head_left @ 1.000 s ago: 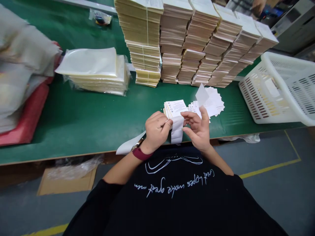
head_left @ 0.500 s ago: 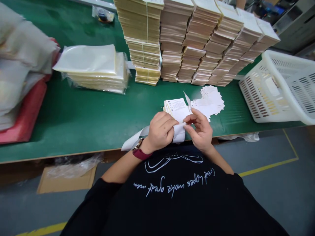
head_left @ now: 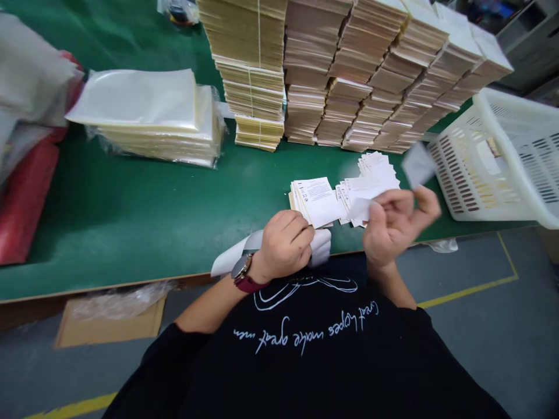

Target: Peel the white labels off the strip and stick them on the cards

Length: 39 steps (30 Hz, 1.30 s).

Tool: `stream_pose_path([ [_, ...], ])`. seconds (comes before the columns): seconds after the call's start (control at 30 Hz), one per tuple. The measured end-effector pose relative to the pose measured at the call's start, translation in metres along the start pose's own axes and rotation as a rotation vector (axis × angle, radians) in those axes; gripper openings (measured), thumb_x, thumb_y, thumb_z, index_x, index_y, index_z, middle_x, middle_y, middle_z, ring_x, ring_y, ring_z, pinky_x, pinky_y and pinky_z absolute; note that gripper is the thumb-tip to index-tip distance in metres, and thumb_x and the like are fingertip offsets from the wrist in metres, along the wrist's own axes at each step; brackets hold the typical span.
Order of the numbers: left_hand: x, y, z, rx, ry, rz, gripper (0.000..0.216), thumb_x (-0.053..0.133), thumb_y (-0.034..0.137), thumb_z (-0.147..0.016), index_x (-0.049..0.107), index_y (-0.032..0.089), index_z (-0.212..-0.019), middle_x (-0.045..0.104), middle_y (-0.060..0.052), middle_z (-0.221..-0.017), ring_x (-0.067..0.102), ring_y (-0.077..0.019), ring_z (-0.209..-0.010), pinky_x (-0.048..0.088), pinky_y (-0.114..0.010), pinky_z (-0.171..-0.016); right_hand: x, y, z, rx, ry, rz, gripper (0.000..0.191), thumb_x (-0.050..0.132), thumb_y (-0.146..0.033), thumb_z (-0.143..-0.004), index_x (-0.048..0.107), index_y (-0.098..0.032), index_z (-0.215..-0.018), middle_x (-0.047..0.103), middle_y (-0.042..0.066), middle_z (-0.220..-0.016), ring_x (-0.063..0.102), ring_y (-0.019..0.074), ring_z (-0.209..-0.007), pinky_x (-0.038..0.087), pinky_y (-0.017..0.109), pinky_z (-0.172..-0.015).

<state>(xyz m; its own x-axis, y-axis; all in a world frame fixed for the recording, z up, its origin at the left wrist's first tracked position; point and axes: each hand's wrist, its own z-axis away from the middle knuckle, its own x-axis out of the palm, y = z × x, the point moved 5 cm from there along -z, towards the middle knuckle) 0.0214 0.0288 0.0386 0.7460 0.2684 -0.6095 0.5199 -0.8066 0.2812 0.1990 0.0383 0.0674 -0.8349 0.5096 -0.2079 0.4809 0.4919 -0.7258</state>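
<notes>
Green workbench [head_left: 131,233] carries tall card stacks [head_left: 314,70] and a white plastic basket [head_left: 493,163]. Loose white cards [head_left: 371,186] lie just ahead of the hands. Left hand [head_left: 283,244] curled closed on a white paper strip [head_left: 320,247], a firm pinch steadying it; right hand [head_left: 395,224] spread wide, a blurred white slip [head_left: 418,164] just off its fingers

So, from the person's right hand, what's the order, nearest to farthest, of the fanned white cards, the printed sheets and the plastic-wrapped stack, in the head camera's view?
Nearest first from the right hand:
1. Fanned white cards, just ahead of it.
2. Printed sheets, farther left.
3. Plastic-wrapped stack, far left.
</notes>
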Motion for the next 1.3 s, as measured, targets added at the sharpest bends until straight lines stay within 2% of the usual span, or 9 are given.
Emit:
stream_pose_path([
  [0.1,0.001,0.001,0.002,0.025,-0.023,0.013,0.013,0.051,0.008,-0.076,0.06,0.015,-0.083,0.066,-0.01,-0.095,0.059,-0.0222,-0.095,0.054,-0.038,-0.078,0.026,0.021,-0.011,0.207,-0.431,-0.112,0.044,0.058,-0.025,-0.085,0.042,-0.033,-0.125,0.054,-0.002,-0.082,0.052,0.0128,-0.063,0.047,0.028,-0.054],
  [0.17,0.003,0.0,0.002,0.022,-0.053,0.018,0.013,0.051,0.008,-0.077,0.06,0.015,-0.084,0.066,-0.012,-0.103,0.059,-0.0236,-0.101,0.055,-0.041,-0.084,0.036,0.032,-0.014,0.323,-0.547,-0.168,0.045,0.06,-0.025,-0.083,0.044,-0.03,-0.125,0.055,-0.002,-0.08,0.05,0.0116,-0.06,0.045,0.026,-0.05],
  [0.3,0.008,-0.001,0.002,0.018,-0.117,0.023,0.013,0.049,0.007,-0.077,0.061,0.013,-0.082,0.067,-0.012,-0.1,0.061,-0.0239,-0.1,0.056,-0.042,-0.085,0.041,0.042,-0.015,0.445,-0.541,-0.213,0.048,0.065,-0.022,-0.079,0.047,-0.029,-0.123,0.057,-0.003,-0.079,0.051,0.0105,-0.058,0.044,0.026,-0.05],
  [0.47,0.008,0.0,0.001,0.03,-0.115,0.009,0.015,0.049,0.007,-0.078,0.062,0.012,-0.082,0.068,-0.013,-0.098,0.062,-0.0241,-0.099,0.057,-0.042,-0.085,0.042,0.041,-0.014,0.49,-0.522,-0.226,0.045,0.064,-0.018,-0.078,0.051,-0.027,-0.12,0.058,-0.003,-0.078,0.052,0.01,-0.06,0.044,0.025,-0.051],
  [0.9,0.007,0.002,0.001,0.062,-0.129,-0.048,0.014,0.051,0.01,-0.08,0.064,0.01,-0.084,0.069,-0.013,-0.099,0.062,-0.0256,-0.1,0.056,-0.042,-0.089,0.047,0.033,-0.01,0.422,-0.551,-0.08,0.033,0.057,-0.014,-0.081,0.055,-0.025,-0.112,0.056,-0.003,-0.08,0.053,0.0087,-0.064,0.043,0.023,-0.053],
  [1.07,0.007,0.002,0.0,0.074,-0.137,-0.052,0.014,0.05,0.01,-0.08,0.064,0.011,-0.084,0.069,-0.013,-0.099,0.062,-0.0246,-0.1,0.056,-0.041,-0.089,0.046,0.033,-0.006,0.332,-0.555,0.008,0.034,0.053,-0.012,-0.084,0.055,-0.025,-0.115,0.057,-0.003,-0.082,0.052,0.0082,-0.063,0.043,0.023,-0.054],
  [1.3,0.008,0.002,0.0,0.076,-0.124,-0.047,0.014,0.049,0.011,-0.081,0.063,0.013,-0.083,0.069,-0.011,-0.099,0.062,-0.024,-0.101,0.056,-0.041,-0.087,0.05,0.019,-0.002,-0.042,-0.601,0.423,0.033,0.044,-0.015,-0.092,0.055,-0.023,-0.122,0.062,0.004,-0.092,0.058,0.0147,-0.077,0.05,0.03,-0.068],
])
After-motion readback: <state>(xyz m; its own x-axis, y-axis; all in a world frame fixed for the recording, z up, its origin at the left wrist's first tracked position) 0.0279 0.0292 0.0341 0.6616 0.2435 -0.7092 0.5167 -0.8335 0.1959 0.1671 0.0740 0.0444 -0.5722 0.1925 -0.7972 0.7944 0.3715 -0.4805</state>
